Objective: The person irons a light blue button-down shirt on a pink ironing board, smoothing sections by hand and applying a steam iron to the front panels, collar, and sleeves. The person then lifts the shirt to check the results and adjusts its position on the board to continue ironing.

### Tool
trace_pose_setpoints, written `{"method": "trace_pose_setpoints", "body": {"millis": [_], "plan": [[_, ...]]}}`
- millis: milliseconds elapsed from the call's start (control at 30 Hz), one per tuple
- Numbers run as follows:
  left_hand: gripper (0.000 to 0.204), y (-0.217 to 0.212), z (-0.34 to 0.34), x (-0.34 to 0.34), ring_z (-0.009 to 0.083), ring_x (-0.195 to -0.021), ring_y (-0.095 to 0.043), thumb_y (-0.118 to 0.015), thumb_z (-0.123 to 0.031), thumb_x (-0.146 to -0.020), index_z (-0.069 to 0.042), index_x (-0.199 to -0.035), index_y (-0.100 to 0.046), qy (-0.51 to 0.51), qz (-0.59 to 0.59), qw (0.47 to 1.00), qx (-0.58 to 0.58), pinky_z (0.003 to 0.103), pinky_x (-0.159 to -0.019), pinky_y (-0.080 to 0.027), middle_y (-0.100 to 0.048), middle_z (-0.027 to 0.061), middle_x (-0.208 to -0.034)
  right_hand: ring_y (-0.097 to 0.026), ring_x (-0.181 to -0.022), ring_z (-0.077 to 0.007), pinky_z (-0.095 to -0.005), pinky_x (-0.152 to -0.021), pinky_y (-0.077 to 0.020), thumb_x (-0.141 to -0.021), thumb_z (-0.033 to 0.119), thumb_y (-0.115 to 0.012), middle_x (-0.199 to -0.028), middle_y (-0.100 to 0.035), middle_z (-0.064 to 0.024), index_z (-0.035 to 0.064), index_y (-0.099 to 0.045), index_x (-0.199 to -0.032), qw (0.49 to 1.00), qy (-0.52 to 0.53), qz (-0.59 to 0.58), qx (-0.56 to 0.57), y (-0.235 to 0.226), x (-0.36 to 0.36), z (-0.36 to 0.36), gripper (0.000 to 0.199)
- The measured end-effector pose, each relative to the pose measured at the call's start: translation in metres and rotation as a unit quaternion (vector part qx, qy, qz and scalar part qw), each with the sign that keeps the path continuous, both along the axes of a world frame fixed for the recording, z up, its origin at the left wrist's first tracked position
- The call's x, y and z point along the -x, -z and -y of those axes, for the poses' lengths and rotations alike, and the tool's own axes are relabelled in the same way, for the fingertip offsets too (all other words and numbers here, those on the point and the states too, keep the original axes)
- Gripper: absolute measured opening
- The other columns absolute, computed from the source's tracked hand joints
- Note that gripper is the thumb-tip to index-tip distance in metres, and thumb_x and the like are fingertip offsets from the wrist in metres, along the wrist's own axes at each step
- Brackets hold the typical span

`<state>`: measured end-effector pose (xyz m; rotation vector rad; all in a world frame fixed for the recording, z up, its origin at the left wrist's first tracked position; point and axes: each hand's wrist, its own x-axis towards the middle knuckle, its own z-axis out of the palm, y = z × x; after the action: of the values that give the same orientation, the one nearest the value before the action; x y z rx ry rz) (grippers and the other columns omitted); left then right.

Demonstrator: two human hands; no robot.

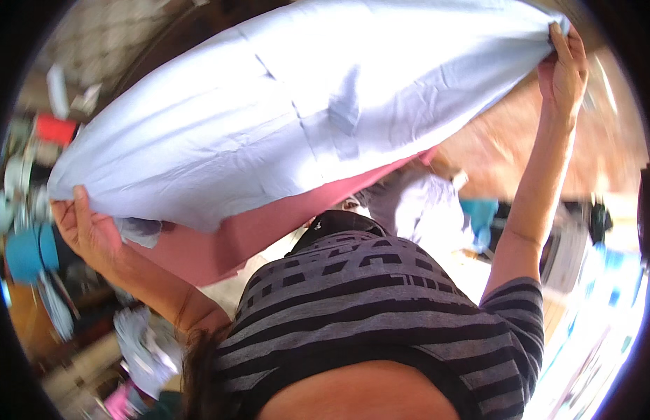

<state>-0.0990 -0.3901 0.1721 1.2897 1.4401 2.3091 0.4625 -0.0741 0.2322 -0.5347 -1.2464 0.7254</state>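
Now my left hand [87, 227] and right hand [564, 70] pinch the sheet [304, 112] corners, spreading it; next needs an even shake.

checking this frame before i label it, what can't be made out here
Head view only:
- Left hand: fingertips hidden behind the pale blue cloth it grips.
- Right hand: fingertips tucked into the cloth's corner.
- Pink cloth: mostly covered by the blue one.
- Clutter at the left rim: blurred, kinds unclear.
- Lower right: washed out by glare.
- Floor below: blocked by the striped shirt.
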Motion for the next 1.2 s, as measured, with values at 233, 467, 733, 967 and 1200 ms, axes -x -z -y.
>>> {"method": "trace_pose_setpoints", "body": {"millis": [233, 467, 733, 967, 1200], "plan": [[0.036, -0.006, -0.114, -0.026, 0.0236, -0.109, -0.061, -0.059, 0.005, -0.093, -0.001, -0.127, -0.049, 0.228, 0.021, 0.973, 0.004, 0.04, -0.101, -0.044, -0.063, 0.0191, -0.119, -0.064, -0.099, -0.0141, -0.0281, -0.089, -0.0501, -0.094, 0.006, -0.065, -0.106, -0.069, -0.0066, 0.0017, -0.062, -0.116, 0.989, 0.142, 0.008, 0.05, 0.011, -0.135, 0.134, 0.022], [0.026, -0.012, -0.184, -0.144, 0.0141, -0.102, -0.059, -0.061, 0.004, -0.092, 0.004, -0.118, -0.059, 0.428, 0.014, 0.904, -0.002, 0.029, -0.095, -0.044, -0.064, 0.0108, -0.108, -0.067, -0.096, -0.0193, -0.0299, -0.086, -0.0559, -0.092, 0.005, -0.067, -0.104, -0.069, -0.0113, 0.0006, -0.06, -0.116, 0.937, 0.343, 0.003, 0.067, 0.0, -0.229, 0.221, 0.025], [0.024, 0.03, -0.23, -0.282, 0.0087, -0.096, -0.058, -0.064, 0.001, -0.091, 0.003, -0.115, -0.065, 0.576, 0.038, 0.809, 0.11, 0.023, -0.09, -0.045, -0.065, 0.0048, -0.107, -0.064, -0.089, -0.0148, -0.0281, -0.075, -0.0508, -0.087, 0.025, -0.076, -0.102, -0.07, -0.0109, 0.0029, -0.061, -0.122, 0.804, 0.555, 0.116, 0.181, 0.053, -0.35, 0.299, 0.044], [0.025, 0.072, -0.27, -0.359, 0.0064, -0.096, -0.057, -0.065, 0.002, -0.09, 0.002, -0.115, -0.065, 0.627, 0.06, 0.745, 0.218, 0.022, -0.09, -0.044, -0.065, 0.0021, -0.106, -0.062, -0.089, -0.0169, -0.0302, -0.075, -0.0502, -0.088, 0.026, -0.073, -0.108, -0.068, -0.0165, 0.0041, -0.056, -0.129, 0.757, 0.551, 0.142, 0.322, 0.092, -0.405, 0.341, 0.05], [0.031, 0.096, -0.254, -0.405, 0.0044, -0.084, -0.057, -0.065, 0.004, -0.088, 0.002, -0.119, -0.064, 0.671, 0.002, 0.687, 0.278, 0.019, -0.08, -0.046, -0.066, 0.0, -0.099, -0.062, -0.095, -0.0151, -0.0259, -0.083, -0.049, -0.091, 0.018, -0.069, -0.112, -0.067, -0.0117, 0.0032, -0.067, -0.119, 0.756, 0.553, 0.102, 0.334, 0.117, -0.429, 0.393, 0.032]]}}
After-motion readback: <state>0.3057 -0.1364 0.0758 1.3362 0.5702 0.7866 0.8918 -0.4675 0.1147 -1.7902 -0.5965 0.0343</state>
